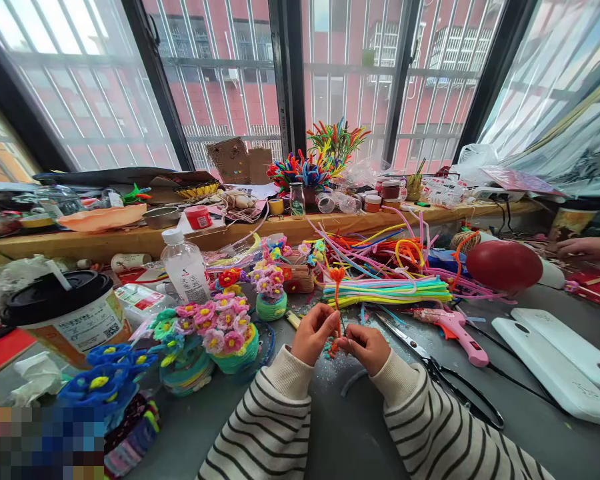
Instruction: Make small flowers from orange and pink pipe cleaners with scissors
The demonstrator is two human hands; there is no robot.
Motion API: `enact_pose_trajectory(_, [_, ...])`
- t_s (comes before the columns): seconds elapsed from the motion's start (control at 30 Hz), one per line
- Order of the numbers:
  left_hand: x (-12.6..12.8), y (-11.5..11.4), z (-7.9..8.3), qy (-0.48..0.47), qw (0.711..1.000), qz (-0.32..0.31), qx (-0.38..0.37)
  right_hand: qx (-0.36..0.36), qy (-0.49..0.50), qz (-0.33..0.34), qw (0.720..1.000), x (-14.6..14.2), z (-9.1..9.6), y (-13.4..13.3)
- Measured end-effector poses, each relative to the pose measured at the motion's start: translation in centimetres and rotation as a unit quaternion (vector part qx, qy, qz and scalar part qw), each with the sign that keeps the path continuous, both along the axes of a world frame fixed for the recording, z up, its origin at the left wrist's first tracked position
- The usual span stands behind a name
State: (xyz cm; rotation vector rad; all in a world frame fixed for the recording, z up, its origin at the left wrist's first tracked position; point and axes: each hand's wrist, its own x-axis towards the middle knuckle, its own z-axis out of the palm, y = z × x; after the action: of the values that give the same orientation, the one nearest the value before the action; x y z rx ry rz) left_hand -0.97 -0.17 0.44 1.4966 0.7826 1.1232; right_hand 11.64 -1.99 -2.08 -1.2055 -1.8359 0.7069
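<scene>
Grey table (347,427), QR-coded cup (80,330) and bottle (184,270), orange stem (337,277) in hands (311,335) (369,348)

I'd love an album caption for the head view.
Left hand pinches an orange fuzzy stem, right hand close by; scissors and a pink glue gun lie to the right.

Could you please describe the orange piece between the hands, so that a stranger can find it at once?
On the grey table, follow the two striped sleeves to where they come closest together. There the left hand pinches a thin orange piece with a fuzzy, flared tip. Unlike the pastel stems lying flat behind it, this one stands upright.
</scene>
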Motion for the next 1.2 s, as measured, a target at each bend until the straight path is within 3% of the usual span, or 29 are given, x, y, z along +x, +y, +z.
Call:
enact_pose_trajectory(0.2, [-0.4,0.5,-0.2,-0.044,0.994,0.099,0.019,0.064,-0.124,-0.023,0.99,-0.2,-0.2,-0.2])
enact_pose_trajectory(0.43, [-0.9,0.8,-0.4,-0.089,0.984,0.156,0.017,0.08,-0.204,-0.026,0.975,-0.2,-0.3,-0.2])
enact_pose_trajectory(0.77, [-0.8,1.1,-1.1,-0.156,0.977,0.147,0.005,0.086,-0.227,-0.039,0.969,0.0,-0.9,0.3])
enact_pose_trajectory(1.2, [-0.8,0.9,-0.6,-0.153,0.983,0.059,0.086,0.081,-0.266,-0.05,0.959,0.4,-1.2,0.7])
